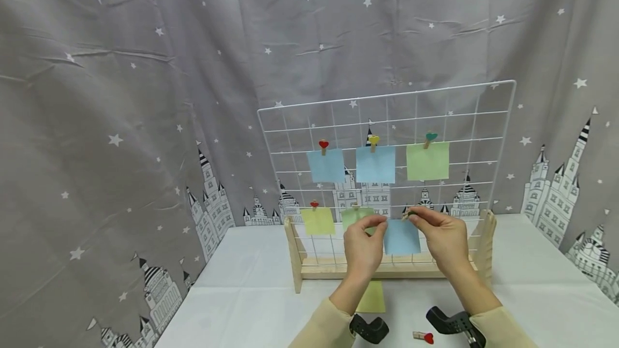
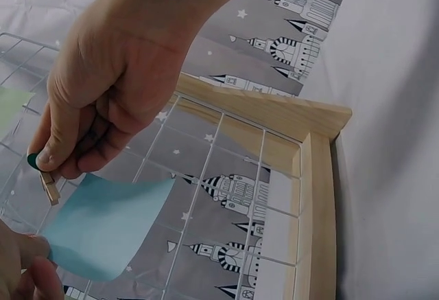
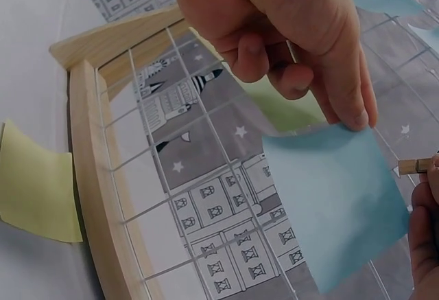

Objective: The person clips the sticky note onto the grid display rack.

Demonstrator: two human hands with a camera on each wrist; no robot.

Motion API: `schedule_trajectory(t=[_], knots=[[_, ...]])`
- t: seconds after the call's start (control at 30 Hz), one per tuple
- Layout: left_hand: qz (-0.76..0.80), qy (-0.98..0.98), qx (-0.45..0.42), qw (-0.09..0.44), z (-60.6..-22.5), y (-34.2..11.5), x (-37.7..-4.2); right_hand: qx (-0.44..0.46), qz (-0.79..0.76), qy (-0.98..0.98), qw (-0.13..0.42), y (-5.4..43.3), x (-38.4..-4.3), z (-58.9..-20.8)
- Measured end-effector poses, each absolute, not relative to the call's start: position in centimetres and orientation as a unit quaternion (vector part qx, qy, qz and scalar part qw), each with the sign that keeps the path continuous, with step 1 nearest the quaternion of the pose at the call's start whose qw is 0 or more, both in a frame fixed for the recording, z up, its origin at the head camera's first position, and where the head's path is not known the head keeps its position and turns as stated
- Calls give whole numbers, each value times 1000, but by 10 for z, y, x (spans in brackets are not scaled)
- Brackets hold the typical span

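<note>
In the head view my left hand (image 1: 365, 246) pinches the upper left corner of a blue paper square (image 1: 402, 238) against the white wire grid (image 1: 387, 99). Beside it, my right hand (image 1: 442, 238) holds a small wooden clothespin (image 2: 49, 189) with a green ornament, between thumb and fingertips. The clothespin is close to the paper's top edge but apart from it in the left wrist view. That view is filled by the hand with the clothespin, the right wrist view by the hand on the paper. A green paper square (image 1: 358, 218) hangs partly behind my left hand.
Clothespins hold blue and green squares (image 1: 427, 161) on the upper row and a yellow square (image 1: 317, 222) below. The grid stands in a wooden base (image 1: 319, 270). On the table lie a yellow square (image 1: 371, 297) and a red-heart clothespin (image 1: 423, 336).
</note>
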State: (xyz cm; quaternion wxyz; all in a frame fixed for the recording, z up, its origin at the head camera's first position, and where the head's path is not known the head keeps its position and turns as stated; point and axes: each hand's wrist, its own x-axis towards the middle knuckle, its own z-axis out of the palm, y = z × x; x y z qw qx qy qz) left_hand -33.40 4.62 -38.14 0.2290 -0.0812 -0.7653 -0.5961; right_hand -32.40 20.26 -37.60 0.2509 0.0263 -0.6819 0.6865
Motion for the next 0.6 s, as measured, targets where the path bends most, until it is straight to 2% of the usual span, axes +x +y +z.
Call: schedule_trajectory(t=[0.6], knots=[[-610, -752, -92, 234, -376, 55, -344, 23, 689, -678, 254, 202, -330, -369]])
